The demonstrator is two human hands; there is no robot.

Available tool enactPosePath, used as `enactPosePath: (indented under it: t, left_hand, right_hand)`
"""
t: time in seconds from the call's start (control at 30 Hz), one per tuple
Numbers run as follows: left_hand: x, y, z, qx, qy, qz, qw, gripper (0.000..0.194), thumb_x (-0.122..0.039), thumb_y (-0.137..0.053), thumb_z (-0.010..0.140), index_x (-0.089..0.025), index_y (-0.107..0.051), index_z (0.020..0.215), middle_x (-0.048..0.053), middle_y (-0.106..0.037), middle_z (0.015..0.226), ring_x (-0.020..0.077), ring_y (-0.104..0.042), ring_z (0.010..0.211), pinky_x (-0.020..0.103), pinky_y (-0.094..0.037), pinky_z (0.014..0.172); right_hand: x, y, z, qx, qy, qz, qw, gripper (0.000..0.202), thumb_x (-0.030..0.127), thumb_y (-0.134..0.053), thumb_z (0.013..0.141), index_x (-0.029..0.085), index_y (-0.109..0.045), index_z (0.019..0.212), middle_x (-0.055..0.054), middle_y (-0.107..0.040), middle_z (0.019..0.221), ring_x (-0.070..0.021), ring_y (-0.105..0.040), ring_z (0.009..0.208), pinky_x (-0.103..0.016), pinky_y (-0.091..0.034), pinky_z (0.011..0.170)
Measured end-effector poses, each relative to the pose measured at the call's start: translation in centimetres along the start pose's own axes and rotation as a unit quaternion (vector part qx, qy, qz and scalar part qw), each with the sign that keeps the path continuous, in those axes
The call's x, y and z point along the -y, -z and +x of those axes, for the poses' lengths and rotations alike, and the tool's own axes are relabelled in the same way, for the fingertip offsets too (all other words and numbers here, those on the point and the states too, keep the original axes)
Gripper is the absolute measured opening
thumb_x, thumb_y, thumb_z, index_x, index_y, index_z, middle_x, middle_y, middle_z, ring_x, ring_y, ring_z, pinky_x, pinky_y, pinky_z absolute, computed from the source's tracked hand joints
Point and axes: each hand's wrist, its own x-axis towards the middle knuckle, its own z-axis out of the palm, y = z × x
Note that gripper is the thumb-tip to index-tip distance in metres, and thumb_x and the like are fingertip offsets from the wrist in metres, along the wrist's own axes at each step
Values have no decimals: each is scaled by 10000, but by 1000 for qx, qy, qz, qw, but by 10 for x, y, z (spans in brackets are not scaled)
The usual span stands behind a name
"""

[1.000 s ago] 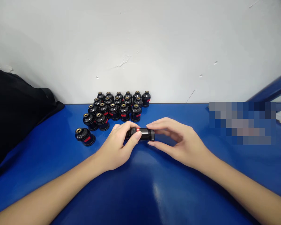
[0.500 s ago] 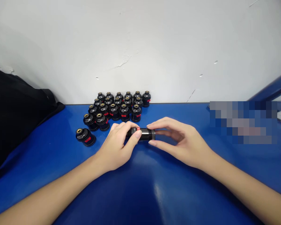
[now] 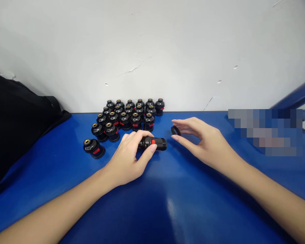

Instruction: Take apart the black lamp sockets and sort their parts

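In my left hand (image 3: 130, 156), a black cylindrical fitting (image 3: 160, 144) with a red tab lies on its side, low over the blue surface. Fingers wrap over its rounded left part and hide some of it; the thumb presses near the red tab. Its bare, ridged end points right. My right hand (image 3: 205, 139) is apart from the fitting, to its right. Between its thumb and fingertips is a thin black ring (image 3: 178, 131), held on edge with a gap between it and the fitting.
Several matching black fittings (image 3: 136, 122) with brass-coloured top holes stand upright in rows near the white wall (image 3: 167, 51). Another fitting (image 3: 94, 148) stands nearer on the blue table (image 3: 155, 210). Black fabric (image 3: 20, 128) covers the left side. A blurred-out patch (image 3: 266, 134) lies right.
The ring has come off the fitting's right end. My right hand has moved right and slightly up with it. My left hand still holds the fitting, which is turned slightly.
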Motion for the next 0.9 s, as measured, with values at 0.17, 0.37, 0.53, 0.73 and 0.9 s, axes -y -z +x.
enactPosePath:
  t: [0.17,0.37,0.53,0.73,0.9]
  left_hand:
    - [0,1,0,-1,1,-9,1000,234,-405,-533,1091,-265,-618,1258,36,-749,1226,257,-643,1029,431,-447,953]
    - [2,-1,-1,3,-6,-16,1000,249,-415,-539,1090,-260,-617,1268,49,-748,1245,262,-647,1058,442,-451,971]
    - [1,-1,0,4,-10,-15,1000,248,-407,-544,1088,-254,-617,1269,52,-748,1247,259,-643,1051,444,-447,971]
    - [0,-1,1,0,-15,-15,1000,238,-397,-561,1083,-253,-616,1263,44,-752,1227,249,-656,1041,423,-451,966]
    - [1,-2,2,1,-18,-20,1000,238,-399,-561,1086,-250,-613,1264,45,-744,1248,246,-662,1076,414,-455,982]
  right_hand:
    - [-9,5,4,35,55,-149,987,205,262,-639,1017,192,-749,1176,-136,-786,1191,-308,-785,1050,-503,-655,969]
    - [-19,-1,2,63,54,-197,977,261,239,-556,1057,185,-758,1214,-155,-775,1280,-314,-778,1147,-503,-634,1047]
    - [-9,4,-8,74,73,-264,959,452,325,-597,1057,87,-673,1434,-255,-679,1475,-414,-662,1368,-624,-567,1141]
    - [16,8,-22,140,107,-318,932,527,356,-512,1091,35,-638,1489,-289,-643,1516,-436,-685,1346,-608,-594,1115]
    - [10,2,-6,158,119,-346,917,643,440,-458,1111,-34,-569,1531,-319,-630,1517,-433,-661,1381,-564,-592,1119]
